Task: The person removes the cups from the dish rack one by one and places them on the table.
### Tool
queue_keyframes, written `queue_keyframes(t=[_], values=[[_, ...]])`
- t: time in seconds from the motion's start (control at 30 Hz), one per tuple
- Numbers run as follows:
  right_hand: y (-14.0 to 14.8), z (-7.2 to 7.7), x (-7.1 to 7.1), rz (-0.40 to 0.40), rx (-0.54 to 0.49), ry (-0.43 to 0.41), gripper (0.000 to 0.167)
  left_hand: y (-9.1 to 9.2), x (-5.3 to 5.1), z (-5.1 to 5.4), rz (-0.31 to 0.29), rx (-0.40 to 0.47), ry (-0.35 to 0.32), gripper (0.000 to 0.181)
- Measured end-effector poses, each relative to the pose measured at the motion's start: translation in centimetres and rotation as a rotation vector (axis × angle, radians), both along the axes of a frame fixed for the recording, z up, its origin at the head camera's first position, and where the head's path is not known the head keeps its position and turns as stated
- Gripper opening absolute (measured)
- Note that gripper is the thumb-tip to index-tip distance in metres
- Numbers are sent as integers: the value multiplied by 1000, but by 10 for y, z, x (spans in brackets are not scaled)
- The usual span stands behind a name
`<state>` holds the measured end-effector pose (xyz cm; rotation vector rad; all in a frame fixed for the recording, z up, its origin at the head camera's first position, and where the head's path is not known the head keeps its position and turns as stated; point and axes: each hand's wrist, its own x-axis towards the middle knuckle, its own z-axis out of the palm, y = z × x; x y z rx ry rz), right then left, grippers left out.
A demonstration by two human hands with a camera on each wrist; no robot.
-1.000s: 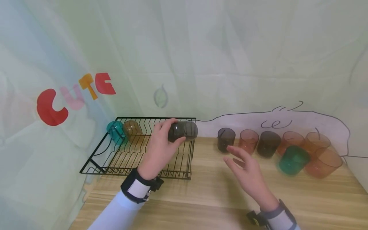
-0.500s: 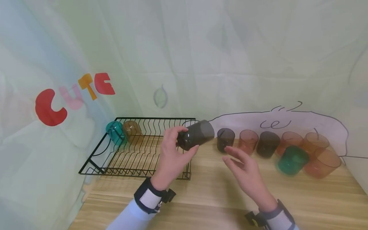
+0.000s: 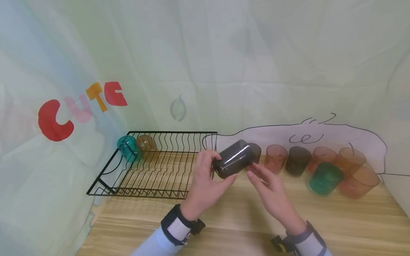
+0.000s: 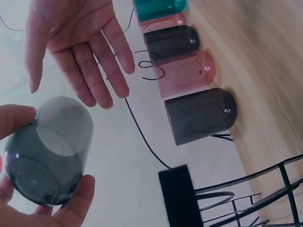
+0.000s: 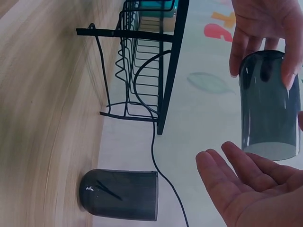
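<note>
My left hand (image 3: 205, 185) grips a dark grey glass (image 3: 233, 159) by its base end, thumb below and fingers above, and the glass lies tilted in the air in the head view. Just right of its rim is my right hand (image 3: 275, 197), palm turned toward the glass with the fingers loosely extended. In the right wrist view, the glass (image 5: 270, 106) has its mouth close above the fingers of the right hand (image 5: 258, 189); whether they touch is unclear. The left wrist view shows the base of the glass (image 4: 47, 151) between thumb and fingers.
A black wire rack (image 3: 157, 174) stands at left, holding a teal glass (image 3: 129, 147) and a brown glass (image 3: 146, 145). At right on the wooden table (image 3: 230, 227) stand dark glasses (image 3: 298, 161), orange-pink glasses (image 3: 276, 158) and a green glass (image 3: 326, 179).
My left hand has carried the dark glass rightward from over the rack to beside my right hand, tilting it and partly covering a standing dark glass. My right hand has barely moved.
</note>
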<state>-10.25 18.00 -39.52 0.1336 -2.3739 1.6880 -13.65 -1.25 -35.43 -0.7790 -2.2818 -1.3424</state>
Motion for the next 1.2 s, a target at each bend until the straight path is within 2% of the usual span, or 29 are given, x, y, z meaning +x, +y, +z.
queue_keyframes(t=[0.1, 0.2, 0.47, 0.77, 1.03, 1.2], values=[[0, 0, 0, 12, -1, -21, 51, 2, 2, -2, -51, 39, -35, 54], [0, -1, -1, 17, -6, -34, 55, 3, 3, -3, -70, 46, -61, 59], [0, 0, 0, 8, -50, 0, 49, 2, 3, -8, -35, -31, -32, 75], [-3, 1, 2, -14, -134, 60, 40, 4, 4, -12, -53, -82, -27, 75], [-8, 4, 3, 8, -242, 100, 53, 7, 5, -17, -75, -126, -56, 78], [-8, 5, 4, 7, -239, 135, 61, 7, 4, -20, -110, -138, -62, 78]])
